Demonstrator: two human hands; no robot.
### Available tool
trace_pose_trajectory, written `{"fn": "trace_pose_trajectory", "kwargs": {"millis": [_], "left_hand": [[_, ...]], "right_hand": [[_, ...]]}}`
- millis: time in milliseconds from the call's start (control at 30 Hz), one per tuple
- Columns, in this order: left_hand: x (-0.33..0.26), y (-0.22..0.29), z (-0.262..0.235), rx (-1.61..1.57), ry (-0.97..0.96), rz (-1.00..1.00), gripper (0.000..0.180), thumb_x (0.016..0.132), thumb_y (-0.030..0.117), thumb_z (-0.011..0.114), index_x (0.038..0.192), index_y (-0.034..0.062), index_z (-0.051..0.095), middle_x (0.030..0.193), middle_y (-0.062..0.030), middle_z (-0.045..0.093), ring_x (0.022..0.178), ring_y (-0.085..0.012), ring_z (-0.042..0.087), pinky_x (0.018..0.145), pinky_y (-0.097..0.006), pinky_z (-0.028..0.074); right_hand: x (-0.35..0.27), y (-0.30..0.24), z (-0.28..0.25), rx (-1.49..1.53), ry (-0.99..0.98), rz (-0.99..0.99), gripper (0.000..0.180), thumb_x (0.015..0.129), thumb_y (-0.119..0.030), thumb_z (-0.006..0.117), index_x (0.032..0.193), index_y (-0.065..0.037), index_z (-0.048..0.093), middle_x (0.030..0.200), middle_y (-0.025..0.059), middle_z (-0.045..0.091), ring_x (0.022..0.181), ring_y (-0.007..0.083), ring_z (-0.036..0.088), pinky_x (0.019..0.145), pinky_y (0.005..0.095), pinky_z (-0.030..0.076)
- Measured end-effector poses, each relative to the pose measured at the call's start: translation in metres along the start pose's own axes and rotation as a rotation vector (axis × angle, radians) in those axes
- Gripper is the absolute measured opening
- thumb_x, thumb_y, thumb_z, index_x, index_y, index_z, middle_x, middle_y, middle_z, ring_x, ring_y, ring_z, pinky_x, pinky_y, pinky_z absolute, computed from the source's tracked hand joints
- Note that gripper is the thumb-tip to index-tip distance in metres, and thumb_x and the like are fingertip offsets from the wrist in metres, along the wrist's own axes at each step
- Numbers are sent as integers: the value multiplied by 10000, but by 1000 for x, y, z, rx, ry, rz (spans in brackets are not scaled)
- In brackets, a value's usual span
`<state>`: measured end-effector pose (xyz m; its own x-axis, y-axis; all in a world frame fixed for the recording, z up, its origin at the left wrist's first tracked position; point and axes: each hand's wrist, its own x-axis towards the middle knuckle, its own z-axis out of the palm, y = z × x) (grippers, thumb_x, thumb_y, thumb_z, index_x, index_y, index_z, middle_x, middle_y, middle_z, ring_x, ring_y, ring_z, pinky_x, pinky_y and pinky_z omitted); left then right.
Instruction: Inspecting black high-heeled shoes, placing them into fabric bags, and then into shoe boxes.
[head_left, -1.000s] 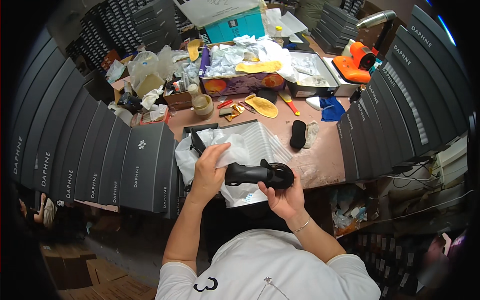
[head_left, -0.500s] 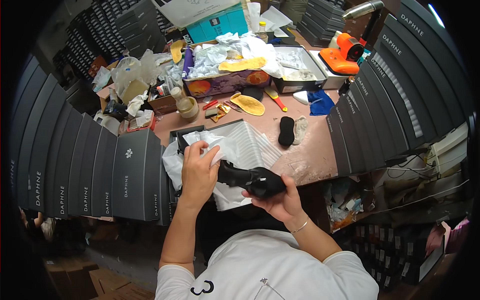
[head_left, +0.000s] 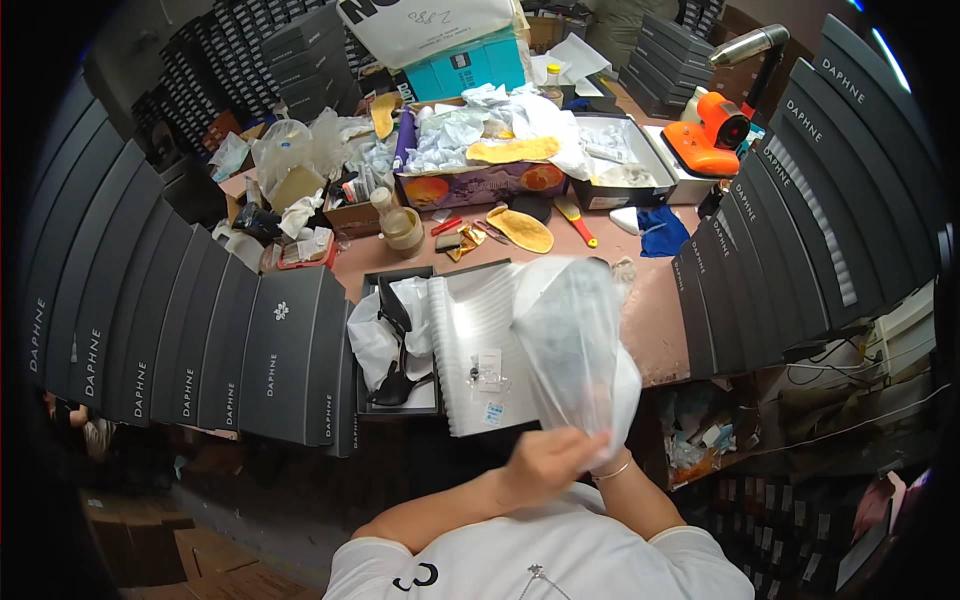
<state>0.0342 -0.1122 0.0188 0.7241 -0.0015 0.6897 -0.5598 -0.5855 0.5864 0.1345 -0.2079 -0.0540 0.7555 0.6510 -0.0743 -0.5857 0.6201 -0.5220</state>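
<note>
Two hands closed on one translucent plastic bag, raised above the surface.
The plastic bag [head_left: 572,345] is gripped at its lower end by the left hand [head_left: 545,462] and the right hand [head_left: 603,460], just beside an open shoe box [head_left: 398,345] where a black heeled shoe [head_left: 398,372] is laid.

A box [head_left: 400,345] with a shoe [head_left: 398,378] in it sits at the tabletop's [head_left: 655,320] near edge; a lid [head_left: 480,350] lies right of it.

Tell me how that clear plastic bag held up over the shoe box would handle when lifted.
The plastic bag is probably floppy: it billows and blurs above the left hand. It likely weighs very little, since a pinch at its lower end holds it up. It looks thin and see-through, so perhaps slippery and easily torn.
</note>
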Motion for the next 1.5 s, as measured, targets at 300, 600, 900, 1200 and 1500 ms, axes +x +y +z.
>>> {"fn": "trace_pose_trajectory", "kwargs": {"millis": [300,600,900,1200,1500], "left_hand": [[3,-21,-42,-238,-278,-126,444,716,-80,657,1151,6,643,741,-109,581,609,-240,580,539,-314,467],[-28,-101,-42,-1001,607,-1136,569,941,310,575,1391,38,358,1319,-111,504,1184,-208,505,990,-369,410],[-13,-100,-82,-1299,677,-904,511,939,359,577,1329,60,442,1197,-62,557,1115,-173,542,980,-365,432],[-37,-9,32,-863,-675,-689,188,938,147,560,935,-24,638,873,-81,651,826,-164,616,774,-317,490],[-16,-24,37,-474,-2,-692,618,805,160,738,1328,60,425,929,-99,627,833,-209,640,763,-303,519]], "right_hand": [[-15,-60,-15,-117,-41,4,598,905,-249,593,1403,-14,359,1374,123,460,1235,262,482,1069,396,373],[-19,-59,-2,-354,-213,250,552,889,-222,593,1358,-9,394,1335,136,482,1200,277,498,1033,399,386],[-36,-67,-9,-264,-95,158,493,877,-199,587,1304,-3,437,1278,153,512,1149,296,522,985,402,409],[-16,-19,-5,-169,49,-21,436,864,-175,582,1249,4,480,1221,169,542,1099,315,545,937,406,432],[-12,-20,-2,-182,98,-83,382,852,-152,576,1194,10,523,1164,185,572,1048,335,569,889,409,456]]}}
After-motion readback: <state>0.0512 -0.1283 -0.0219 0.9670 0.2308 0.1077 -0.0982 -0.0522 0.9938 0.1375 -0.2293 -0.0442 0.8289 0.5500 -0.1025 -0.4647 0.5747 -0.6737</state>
